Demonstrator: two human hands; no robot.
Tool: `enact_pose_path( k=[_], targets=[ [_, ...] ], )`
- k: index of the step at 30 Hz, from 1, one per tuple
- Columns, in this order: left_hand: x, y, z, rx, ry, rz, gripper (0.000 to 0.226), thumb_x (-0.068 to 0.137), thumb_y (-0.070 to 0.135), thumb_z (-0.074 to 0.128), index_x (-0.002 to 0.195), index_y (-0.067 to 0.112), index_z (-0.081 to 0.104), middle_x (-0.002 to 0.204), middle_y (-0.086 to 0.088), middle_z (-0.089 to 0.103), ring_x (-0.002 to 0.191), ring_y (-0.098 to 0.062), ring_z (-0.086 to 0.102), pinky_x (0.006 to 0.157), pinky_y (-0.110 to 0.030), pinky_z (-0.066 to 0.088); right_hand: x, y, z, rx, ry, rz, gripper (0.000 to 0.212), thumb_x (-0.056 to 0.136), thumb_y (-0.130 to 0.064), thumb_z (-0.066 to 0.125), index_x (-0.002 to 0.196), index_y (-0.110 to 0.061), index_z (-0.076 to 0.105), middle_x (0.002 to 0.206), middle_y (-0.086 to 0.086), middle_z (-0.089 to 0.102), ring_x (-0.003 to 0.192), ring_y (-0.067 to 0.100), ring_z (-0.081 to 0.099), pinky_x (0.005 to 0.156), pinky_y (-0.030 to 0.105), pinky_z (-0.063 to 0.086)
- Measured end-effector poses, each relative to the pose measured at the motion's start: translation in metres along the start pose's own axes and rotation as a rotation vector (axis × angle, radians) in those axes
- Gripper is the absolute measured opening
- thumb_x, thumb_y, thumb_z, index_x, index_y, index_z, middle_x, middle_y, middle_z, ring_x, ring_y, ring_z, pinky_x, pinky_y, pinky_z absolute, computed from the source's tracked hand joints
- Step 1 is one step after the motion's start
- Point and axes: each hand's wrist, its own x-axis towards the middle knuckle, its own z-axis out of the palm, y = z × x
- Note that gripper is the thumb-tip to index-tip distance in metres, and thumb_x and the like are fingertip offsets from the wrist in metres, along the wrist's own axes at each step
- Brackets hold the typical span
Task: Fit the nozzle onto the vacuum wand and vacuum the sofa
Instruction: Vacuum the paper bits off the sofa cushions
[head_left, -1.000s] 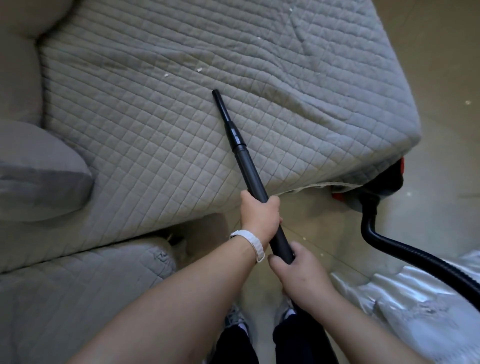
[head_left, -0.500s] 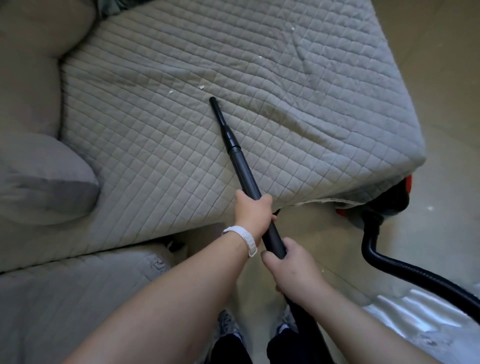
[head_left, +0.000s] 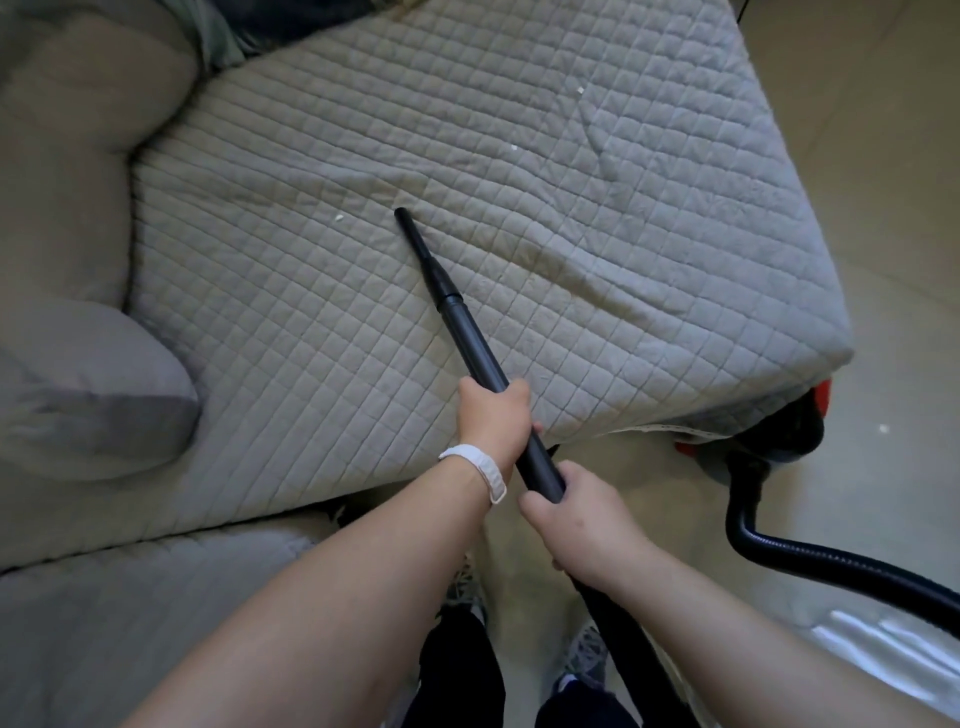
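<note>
**— What's closest to you?**
— My shoes (head_left: 582, 657) on the floor (head_left: 883, 291), right below me. Just above them my right hand (head_left: 582, 525) is wrapped round the lower part of the vacuum wand (head_left: 478, 358), just off the front edge of the sofa (head_left: 597, 171).

**— And the other hand?**
— My left hand (head_left: 491, 415), the one with the white wristband (head_left: 480, 467), grips the same wand a little higher up. Its fingers are curled over the tube where it crosses the seat's front edge. The two hands are near each other but not touching.

**— Where's the nozzle?**
— The nozzle (head_left: 421, 249) is fitted on the wand's far end. It is narrow, black and tapered. Wand and nozzle slant away from me and to the left across the quilted seat, and the tip sits about mid-seat. I can't tell whether the tip presses into the cover or hangs just over it.

**— Anything on the seat?**
— A small white speck (head_left: 338, 218) lies just left of the tip. Two more specks lie farther off, toward the back right corner.

**— What's around the sofa?**
— A grey cushion (head_left: 88, 395) rests at the seat's left edge. Off the front right corner, partly tucked under the cover's hem, is the red and black vacuum body (head_left: 789, 431). Its black hose (head_left: 831, 564) loops over the floor toward my right.
</note>
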Motion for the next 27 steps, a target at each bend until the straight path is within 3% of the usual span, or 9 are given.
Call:
enact_pose_path(
  k=[4,9,16,20,27],
  targets=[
    [0.001,-0.002,-0.005,-0.033,0.027,-0.013,0.014,0.091,0.018,0.055,0.101,0.015,0.045,0.083,-0.01,0.061,0.049,-0.016,0.063,0.056,-0.032,0.055,0.0,-0.004,0.002,-0.043,-0.009,0.001,0.018,0.079,-0.037,0.058,0.075,-0.025,0.046,0.068,0.0,0.061,0.062,0.026,0.067,0.059,0.035,0.056],
    [0.007,0.001,-0.027,-0.089,0.056,-0.062,0.02,0.091,0.017,0.054,0.109,0.013,0.045,0.086,-0.008,0.06,0.055,-0.016,0.065,0.057,-0.032,0.053,0.002,-0.021,0.007,-0.093,-0.049,0.005,0.021,0.078,-0.038,0.06,0.081,-0.019,0.05,0.069,0.002,0.062,0.056,0.022,0.058,0.056,0.034,0.052],
    [0.029,0.012,-0.058,-0.079,0.032,-0.071,0.018,0.088,0.02,0.056,0.101,0.014,0.044,0.087,-0.011,0.058,0.048,-0.014,0.064,0.057,-0.036,0.057,0.009,-0.05,0.032,-0.057,-0.044,0.009,0.019,0.08,-0.038,0.059,0.082,-0.02,0.052,0.069,0.0,0.061,0.055,0.021,0.057,0.054,0.031,0.049],
    [0.037,0.016,-0.071,-0.059,0.012,-0.046,0.019,0.09,0.019,0.055,0.103,0.011,0.044,0.086,-0.011,0.059,0.046,-0.012,0.063,0.053,-0.032,0.054,0.009,-0.06,0.045,-0.025,-0.029,0.026,0.021,0.078,-0.041,0.059,0.083,-0.021,0.053,0.07,0.001,0.062,0.058,0.022,0.061,0.059,0.038,0.056],
    [0.041,0.026,-0.072,-0.008,-0.038,-0.002,0.014,0.09,0.018,0.054,0.099,0.014,0.043,0.099,-0.024,0.067,0.043,-0.008,0.061,0.041,-0.023,0.046,0.007,-0.07,0.051,0.009,0.039,0.066,0.023,0.076,-0.041,0.059,0.076,-0.021,0.047,0.062,-0.001,0.056,0.052,0.02,0.055,0.053,0.032,0.047]
  ],
)
